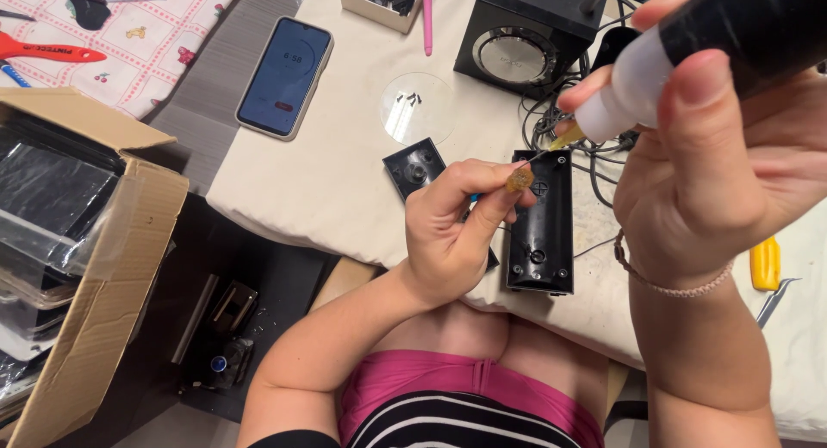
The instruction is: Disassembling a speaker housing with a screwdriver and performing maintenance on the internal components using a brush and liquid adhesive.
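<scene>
**Hands, bottle and small part over a black case**

- Right hand [715, 181]: raised close to the camera, fingers [702, 95] wrapped firmly round a bottle [689, 52] with a black body and white neck. Its amber nozzle [568, 138] tilts down and to the left. A pinkish cord bracelet [668, 284] circles the wrist.
- Left hand [452, 233]: fingers pinched tight on a small amber part [519, 180], held just below the nozzle tip. Whether nozzle and part touch cannot be told.
- Black case [543, 224]: long, narrow, open side up, lying on the table [327, 181] directly under the part and beside the left hand.
- Black plate [415, 168]: small, square-ish, flat on the table, just left of the left hand's knuckles.
- Clear disc [418, 108]: round, transparent, above the plate, with a few tiny dark screws on it.
- Speaker [525, 34]: black box with a silver-ringed cone, at the far edge, with tangled cables [603, 155] beside it.
- Phone [285, 76]: screen lit, lying at the table's left corner.
- Small box [379, 4]: cream, open, at the far edge, with a pink pen [427, 17] next to it.
- Yellow tool [765, 263]: on the table right of the right wrist.
- Cardboard box [103, 267]: open, left of the table, holding clear plastic trays.
- Red tool [43, 50]: on a patterned cloth, far left.
</scene>
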